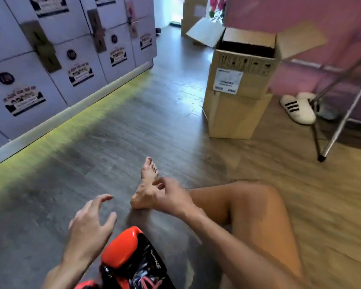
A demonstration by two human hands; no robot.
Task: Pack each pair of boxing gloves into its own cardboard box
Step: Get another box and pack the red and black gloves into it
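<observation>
- Floor: wood-look planks, grey on the left and warmer brown on the right. I'm sitting on it.
- Lockers: a bank of pale doors fills the left side. Each door has a round badge and a printed sticker, and the handles are brass-coloured. A yellow-green strip of light runs on the floor along their base.
- Wall: pink, top right. Bright doorway at the far end of the room.
- Boxes, 3 counted, all cardboard:
  - Open box, flaps up, with a white label on the front. It's stacked on the lower box. The inside looks dark, so I can't tell the contents.
  - Lower box stands on the floor.
  - Third box is further back by the doorway.
- Leg: 1, bare, knee bent, with the foot flat on the floor at centre.
- Frame: metal tube legs at the right edge, one rubber-tipped foot on the floor.
- Glove: 1 clear, red and black, on the floor at bottom centre, well apart from the boxes. There's a red edge at the bottom border; can't tell if it's a second glove.
- Left hand: fingers spread and slightly bent, holding nothing, just left of the glove.
- Right hand: blurred, fingers loosely curled, nothing in it, in front of the foot. Can't tell if it touches.
- Slippers: 2, white with black stripes, beside the boxes.
</observation>
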